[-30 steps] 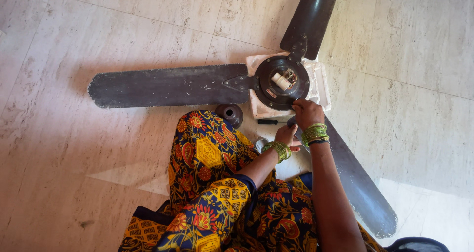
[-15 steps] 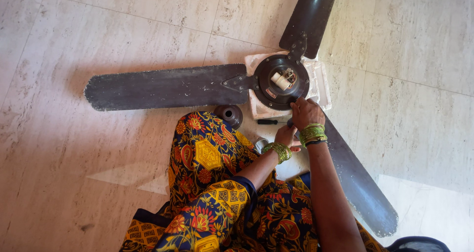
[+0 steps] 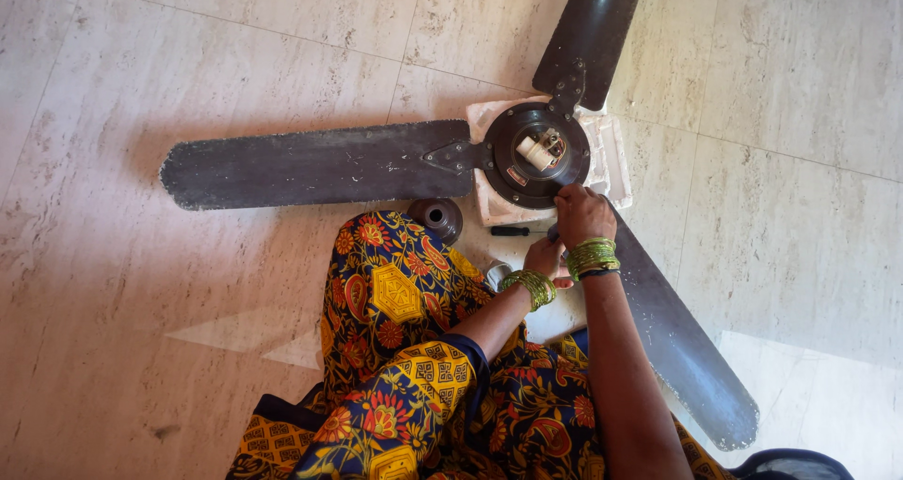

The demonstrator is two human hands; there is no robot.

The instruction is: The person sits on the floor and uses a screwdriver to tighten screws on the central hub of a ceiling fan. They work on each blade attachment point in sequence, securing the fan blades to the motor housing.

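Fan: dark brown three-blade ceiling fan (image 3: 395, 160) lying flat on the floor, motor side up, pretty much centre-right of the scene.
Hub: round dark motor hub (image 3: 536, 154) with a pale cream fitting sticking up in its middle; it sits on a white foam block (image 3: 616, 156) that pokes out on the right and near-left sides.
Blades: one long blade runs left from the hub and looks dusty and scuffed, one goes far-right out of view, and one comes near-right, passing under the person's right arm.
Right hand: right hand (image 3: 583, 215) is curled over the near edge of the hub, right where the near-right blade joins on. Fingers are tucked down against the rim, closed narrow; whether they pinch a screw or a tool there, I can't tell.
Left hand: left hand (image 3: 546, 254) sits just near of the right one, low by the floor and half hidden behind the right wrist. Fingers look bent, but I can't tell if they hold anything.
Bangles: green bangles (image 3: 593, 256) on both wrists.
Screwdriver: a small black-handled tool (image 3: 510, 231) lies on the floor just near of the foam block, left of the hands, touching neither.
Cup: a dark domed fan cover (image 3: 435, 219) stands on the floor near-left of the hub, beside the person's knee.
Small bit: something small and pale (image 3: 497, 273) sits by the left wrist, too small to make out.
Floor: pale marble-look tiles (image 3: 188, 348); the person sits on them in a bright patterned dress.
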